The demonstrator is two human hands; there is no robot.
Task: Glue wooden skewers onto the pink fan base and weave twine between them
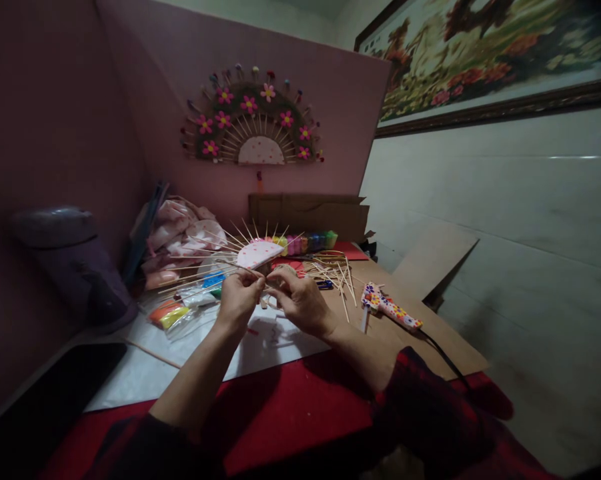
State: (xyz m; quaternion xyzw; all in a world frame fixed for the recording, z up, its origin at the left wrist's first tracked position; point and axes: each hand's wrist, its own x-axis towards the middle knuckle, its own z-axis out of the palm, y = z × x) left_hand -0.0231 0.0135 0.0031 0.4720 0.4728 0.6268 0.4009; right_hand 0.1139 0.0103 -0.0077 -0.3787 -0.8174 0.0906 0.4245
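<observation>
My left hand (239,297) and my right hand (300,301) meet in front of a half-made fan of wooden skewers (220,257) that radiate from a pink dotted half-disc (259,253). Both hands are pinched closed at the base of the fan, seemingly on a skewer or the fan's lower edge; what lies between the fingers is too small to name. Loose skewers (337,277) lie just right of my right hand. A flower-patterned glue gun (390,308) rests on brown cardboard (430,333) farther right, its black cord trailing toward me.
A finished fan with pink flowers (253,120) hangs on the pink back wall. Coloured clay packets (310,241) stand behind the work, more packets (173,313) lie left on white paper (145,373). Pink cloth (177,233), a dark rounded object (70,260), a cardboard box (310,213) and a red tablecloth (280,407) surround it.
</observation>
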